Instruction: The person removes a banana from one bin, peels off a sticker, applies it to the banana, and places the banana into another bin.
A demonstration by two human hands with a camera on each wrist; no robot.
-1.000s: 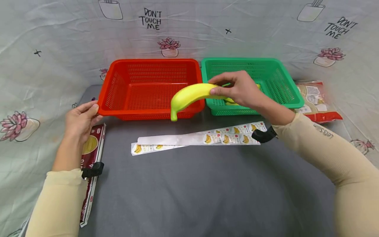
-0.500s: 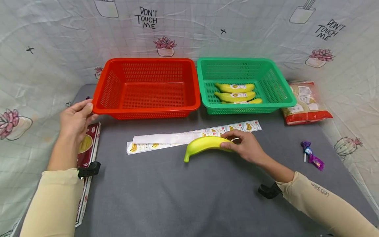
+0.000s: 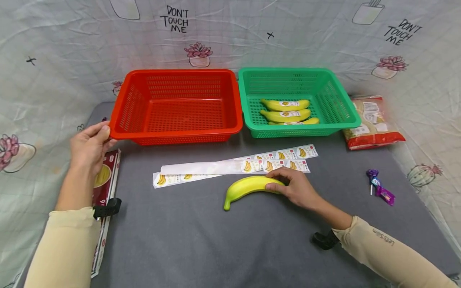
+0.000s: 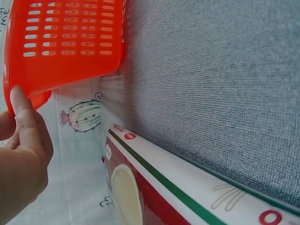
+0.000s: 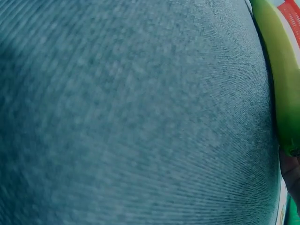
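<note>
- Right hand (image 3: 297, 189): lower centre-right of the head view, fingers curled over the right end of a curved yellow plastic banana (image 3: 248, 187), which lies on the grey cloth table (image 3: 216, 240).
- Just above the banana: two white paper strips of banana stickers (image 3: 237, 166), lying flat.
- Left hand (image 3: 88, 146): left of frame, thumb and fingers gripping the near-left corner rim of the red slotted plastic basket (image 3: 176, 106).
- Below that hand: a flat red and white packet (image 3: 104, 188).
- Upper right: green slotted plastic basket (image 3: 345, 110) touching the red one, three stickered bananas (image 3: 286, 112) inside.
</note>
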